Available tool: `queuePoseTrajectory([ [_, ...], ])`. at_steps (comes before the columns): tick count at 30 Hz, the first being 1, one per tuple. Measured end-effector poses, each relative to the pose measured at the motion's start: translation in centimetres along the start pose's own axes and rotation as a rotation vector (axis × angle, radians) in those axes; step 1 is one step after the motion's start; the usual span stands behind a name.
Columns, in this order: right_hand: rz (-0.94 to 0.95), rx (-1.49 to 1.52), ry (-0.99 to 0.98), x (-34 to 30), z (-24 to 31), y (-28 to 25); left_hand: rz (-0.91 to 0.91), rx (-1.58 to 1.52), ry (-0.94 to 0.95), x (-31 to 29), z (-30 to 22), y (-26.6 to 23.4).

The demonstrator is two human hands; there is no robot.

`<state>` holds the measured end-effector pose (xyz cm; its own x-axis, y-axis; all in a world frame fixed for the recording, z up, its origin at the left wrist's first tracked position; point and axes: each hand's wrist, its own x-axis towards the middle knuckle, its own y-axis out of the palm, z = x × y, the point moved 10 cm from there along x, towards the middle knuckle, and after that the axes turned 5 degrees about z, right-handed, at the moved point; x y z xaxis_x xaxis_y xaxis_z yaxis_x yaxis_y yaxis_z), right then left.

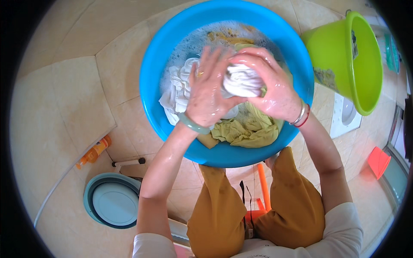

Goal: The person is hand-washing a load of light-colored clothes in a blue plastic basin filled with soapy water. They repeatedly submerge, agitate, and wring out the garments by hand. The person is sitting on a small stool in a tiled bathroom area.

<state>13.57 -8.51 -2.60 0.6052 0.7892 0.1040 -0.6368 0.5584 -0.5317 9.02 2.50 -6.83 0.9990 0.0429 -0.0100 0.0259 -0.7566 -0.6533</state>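
Observation:
Wet and shiny, my right hand (275, 84) curls its fingers around a bunched white cloth (243, 80) above a big blue basin (151, 109). My left hand (211, 86), with a green bangle at the wrist, is held beside the cloth; its fingers are stretched out and smeared by motion. Under the hands, the basin holds foamy water (200, 36). More white fabric (177, 92) lies on its left side, and yellow-green fabric (249, 131) is heaped near the front. A mustard-coloured fabric (232, 36) shows in the suds at the back.
A lime-green bucket (333, 56) stands right of the basin, beside a white floor toilet (346, 114). At lower left are a grey-blue folding basin (115, 202) and an orange bottle (94, 151). A red-orange dustpan-like piece (378, 162) is at right. My knees flank the basin's near edge.

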Motion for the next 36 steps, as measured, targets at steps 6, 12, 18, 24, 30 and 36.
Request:
queuePoseTrajectory([
  [6, -0.019, -0.156, 0.135, -2.0, -4.9, 2.8, 0.032, -0.464, -0.191, 1.6, 0.1, -2.5],
  [12, -0.21, 0.203, 0.163, -0.8, -3.0, 1.2, -0.064, -0.696, -0.084, 2.0, -5.5, -7.9],
  [18, -0.452, 0.381, -0.059, 1.6, 6.9, -9.1, -0.15, -0.899, 0.123, 3.9, -10.1, -15.2],
  [24, -0.565, 0.855, -0.147, 1.5, 10.2, -13.7, 0.017, -0.792, 0.154, 5.2, -12.0, -15.1],
  [30, -0.319, 0.375, -0.003, 2.5, 3.7, -8.1, 0.047, -0.72, 0.174, 5.4, -5.6, -7.6],
  [36, 0.017, -0.551, 0.228, -0.4, -7.5, 2.1, 0.401, 0.268, -0.098, 3.2, 3.7, 4.1],
])
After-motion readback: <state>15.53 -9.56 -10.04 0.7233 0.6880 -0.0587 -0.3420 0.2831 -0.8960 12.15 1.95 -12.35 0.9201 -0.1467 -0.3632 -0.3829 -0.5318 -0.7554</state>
